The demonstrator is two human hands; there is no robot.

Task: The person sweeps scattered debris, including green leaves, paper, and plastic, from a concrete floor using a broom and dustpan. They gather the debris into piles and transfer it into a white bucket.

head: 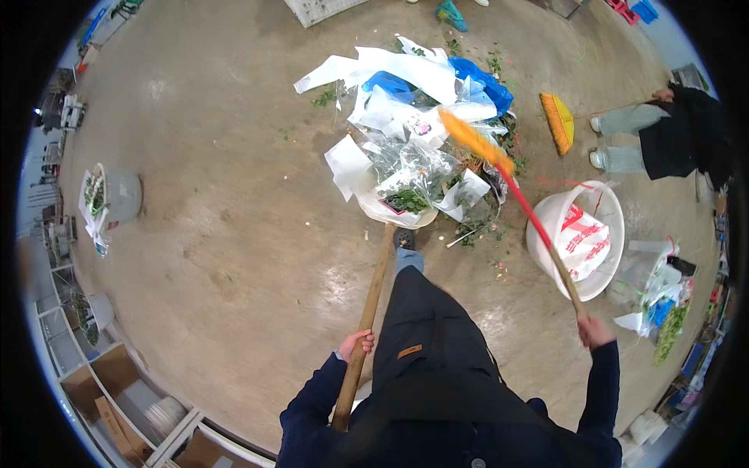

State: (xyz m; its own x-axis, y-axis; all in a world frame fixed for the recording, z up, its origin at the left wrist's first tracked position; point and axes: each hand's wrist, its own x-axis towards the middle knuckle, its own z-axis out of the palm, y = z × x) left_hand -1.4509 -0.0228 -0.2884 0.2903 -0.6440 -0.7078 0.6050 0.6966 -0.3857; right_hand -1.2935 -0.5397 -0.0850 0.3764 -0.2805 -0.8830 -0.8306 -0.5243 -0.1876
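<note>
My left hand (357, 345) is wrapped around the thick wooden handle (374, 286) of a shovel. Its pale scoop (422, 219) sits at the near edge of a heap of waste (409, 128), with wrapping and green leaves over it. In my right hand (594, 331) is a broom (538, 225) with a red and wooden stick. The broom's orange bristles (477, 142), blurred, are over the right side of the heap. White paper sheets, clear plastic film, blue plastic and leafy stems make up the heap. My shoe (404, 238) stands just beside the scoop.
To the right stands a white tub (535, 228) holding a printed plastic bag (582, 243). Behind it another person (673, 134) holds a yellow-orange broom (557, 124). A bin of waste (655, 286) is at far right. Buckets with wrapped stems (123, 196) and shelving (111, 374) line the left.
</note>
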